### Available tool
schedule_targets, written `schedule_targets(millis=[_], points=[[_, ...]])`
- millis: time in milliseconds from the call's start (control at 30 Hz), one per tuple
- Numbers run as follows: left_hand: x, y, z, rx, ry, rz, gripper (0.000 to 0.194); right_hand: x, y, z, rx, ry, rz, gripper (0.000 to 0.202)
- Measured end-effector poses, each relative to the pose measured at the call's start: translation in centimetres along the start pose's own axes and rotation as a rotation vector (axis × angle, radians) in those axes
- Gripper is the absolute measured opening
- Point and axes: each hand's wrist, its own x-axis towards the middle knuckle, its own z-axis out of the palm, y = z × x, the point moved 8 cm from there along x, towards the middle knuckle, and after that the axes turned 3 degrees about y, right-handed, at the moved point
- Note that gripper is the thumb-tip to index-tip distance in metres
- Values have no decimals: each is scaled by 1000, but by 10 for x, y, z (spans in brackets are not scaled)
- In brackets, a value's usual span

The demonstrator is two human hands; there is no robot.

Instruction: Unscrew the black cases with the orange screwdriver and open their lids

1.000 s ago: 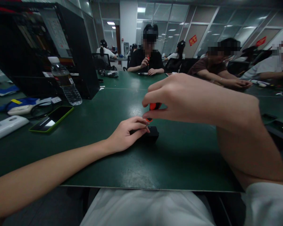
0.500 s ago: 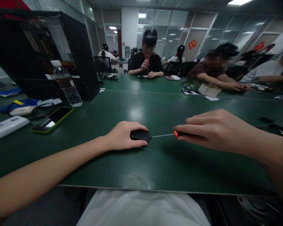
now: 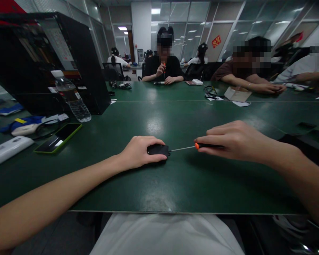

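My left hand (image 3: pixel 138 152) grips a small flat black box (image 3: pixel 157 150) by its long sides, down on the green table (image 3: pixel 154 191). My right hand (image 3: pixel 231 140) is closed around the black and orange handle of a screwdriver (image 3: pixel 183 148). Its thin metal shaft points left, and the tip meets the right end of the box, where a small dark fitting sticks out. Exactly how the tip sits there is too small to make out. Part of the handle is hidden by my right fingers.
At the left lie a phone in a green case (image 3: pixel 59 137) and a white device (image 3: pixel 9 150). Behind them stand a water bottle (image 3: pixel 73 99) and an open black computer case (image 3: pixel 95 67). Across the table a person (image 3: pixel 162 67) holds another screwdriver. A small carton (image 3: pixel 237 95) sits at the far right.
My right hand and the screwdriver handle have shifted slightly left and up in the picture. The left hand keeps its hold on the black box, and the view has tilted a little.
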Motion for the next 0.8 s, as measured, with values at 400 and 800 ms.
schedule_targets(millis=[400,800], points=[[2,1,1,49,46,-1,45,22,-40,-26,-433,172,-317,15],[2,3,4,24,42,25,49,25,-39,-14,-357,61,-398,11]])
